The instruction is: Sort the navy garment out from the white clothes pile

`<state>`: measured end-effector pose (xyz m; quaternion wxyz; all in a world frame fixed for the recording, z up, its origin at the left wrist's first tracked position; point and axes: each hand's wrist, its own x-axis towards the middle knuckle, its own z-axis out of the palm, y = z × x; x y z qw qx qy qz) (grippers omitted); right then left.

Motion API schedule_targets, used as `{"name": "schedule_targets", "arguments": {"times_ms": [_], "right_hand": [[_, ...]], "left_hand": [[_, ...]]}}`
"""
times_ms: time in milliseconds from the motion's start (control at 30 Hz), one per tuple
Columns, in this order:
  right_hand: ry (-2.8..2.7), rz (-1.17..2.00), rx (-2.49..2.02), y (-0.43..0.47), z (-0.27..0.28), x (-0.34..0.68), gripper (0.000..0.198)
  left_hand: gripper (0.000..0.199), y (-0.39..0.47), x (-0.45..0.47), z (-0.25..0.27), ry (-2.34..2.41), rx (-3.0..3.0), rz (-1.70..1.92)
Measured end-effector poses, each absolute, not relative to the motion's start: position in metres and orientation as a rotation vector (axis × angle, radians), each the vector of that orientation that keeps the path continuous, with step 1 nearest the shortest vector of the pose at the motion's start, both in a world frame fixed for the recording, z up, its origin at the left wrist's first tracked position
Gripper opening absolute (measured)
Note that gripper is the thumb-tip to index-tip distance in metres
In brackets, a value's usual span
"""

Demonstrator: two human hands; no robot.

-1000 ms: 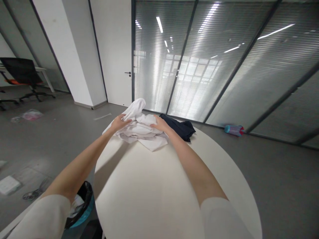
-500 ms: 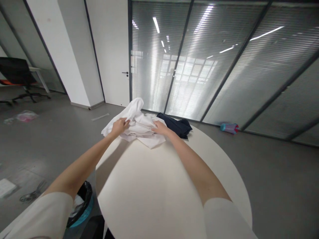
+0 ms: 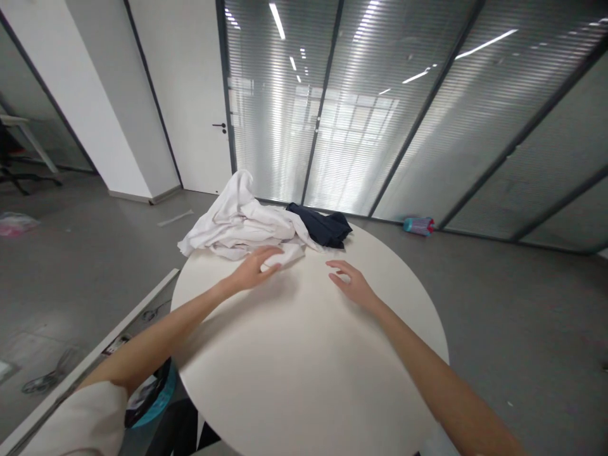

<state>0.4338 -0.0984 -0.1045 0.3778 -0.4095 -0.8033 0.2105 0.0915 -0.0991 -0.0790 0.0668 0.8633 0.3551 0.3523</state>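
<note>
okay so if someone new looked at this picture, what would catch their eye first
A crumpled white garment heaped at the far edge of the round white table, with a dark navy garment bunched right behind it. The left hand lies open at the white cloth's near edge; the right hand hovers open over bare tabletop.

I see a round white table (image 3: 304, 354), its top plain and smooth. At its far edge lies a crumpled white cloth (image 3: 237, 221), heaped up and spilling a little over the rim on the left. Just beside it on the right, touching it, lies a dark navy cloth (image 3: 323, 228), also bunched, close to the far rim. The near and middle parts of the top show only bare white surface with soft shadows.
</note>
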Motion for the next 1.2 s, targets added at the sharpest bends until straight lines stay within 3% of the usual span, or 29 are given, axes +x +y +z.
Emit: {"name": "schedule_targets", "arguments": {"times_ms": [133, 267, 667, 1200], "right_hand": [[-2.244, 0.487, -1.088, -0.149, -0.116, 0.441, 0.043], [-2.489, 0.43, -1.038, -0.173, -0.116, 0.433, 0.054], [-2.834, 0.546, -0.959, -0.22, -0.106, 0.445, 0.086], [-2.779, 0.571, -1.0, -0.225, -0.113, 0.443, 0.085]], "left_hand": [[0.057, -0.132, 0.132, -0.107, 0.634, 2.742, 0.61], [0.07, -0.146, 0.132, -0.114, 0.518, 2.802, 0.38], [0.087, -0.182, 0.119, -0.112, 0.415, 2.815, 0.223], [0.086, -0.186, 0.119, -0.111, 0.467, 2.761, 0.279]]}}
